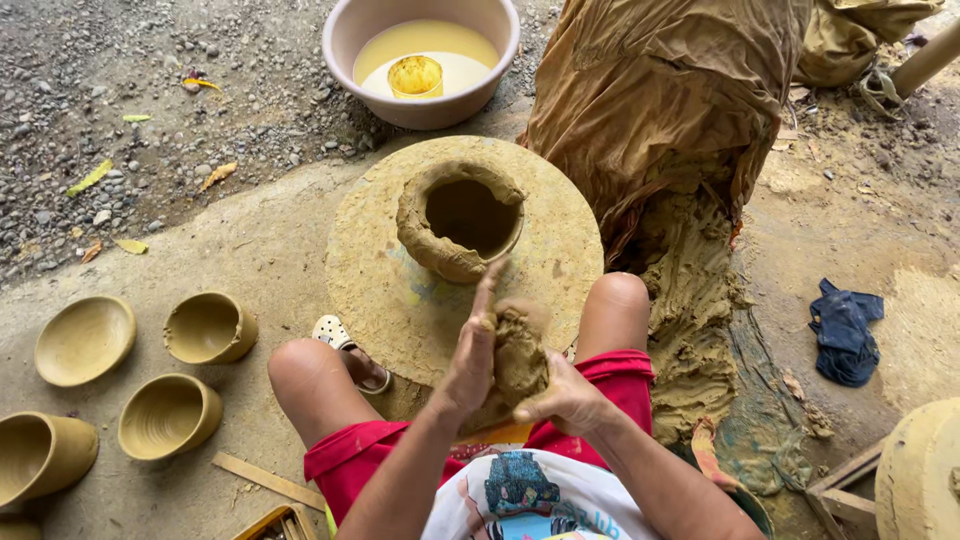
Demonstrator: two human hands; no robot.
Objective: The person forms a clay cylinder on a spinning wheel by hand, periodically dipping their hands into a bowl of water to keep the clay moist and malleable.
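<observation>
A round clay-caked wheel point(380, 280) carries a rough, open-topped pot point(460, 222), walls uneven, unfinished; four shaped bowls point(205, 327) sit on the ground; above the knees, left hand point(470, 355) and right hand point(565, 398) press together on a clay lump point(518, 352).

shorts point(350, 455): red, short-legged
shirt point(520, 500): white, colourful print on front, above the shorts
sandal point(345, 345): pale, perforated clog, beyond the shorts

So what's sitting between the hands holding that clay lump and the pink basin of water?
In the head view, only the rough clay pot on its round disc lies between the clay lump and the basin.
</observation>
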